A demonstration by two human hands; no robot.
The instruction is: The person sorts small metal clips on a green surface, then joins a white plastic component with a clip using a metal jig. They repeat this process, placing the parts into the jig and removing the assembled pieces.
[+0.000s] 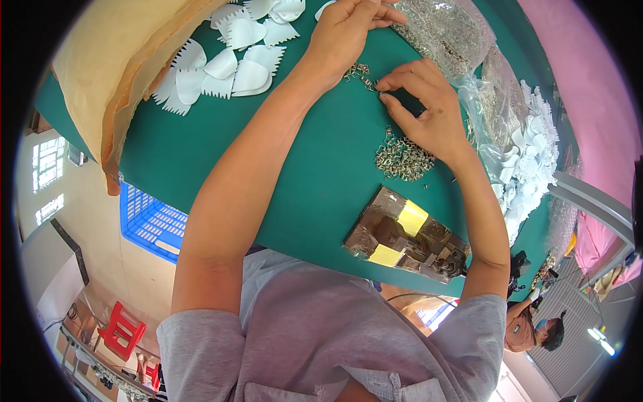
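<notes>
Picking up clips (403, 159) looks like the step: they're heaped beside the right hand (427, 104), thumb and forefinger curled close (on a clip? I can't tell). The left hand (343, 35) is by the bag (445, 30), grip unclear. Next likely calls for a light pinch.

At left, a pale floor (145, 281) is spreading, a red chair (122, 333) is standing, and a gridded window (49, 164) is shining; at lower right, a lamp (601, 342) is glowing.

Green tabletop (315, 181), white pieces (252, 76), silvery clips (403, 159)
</notes>
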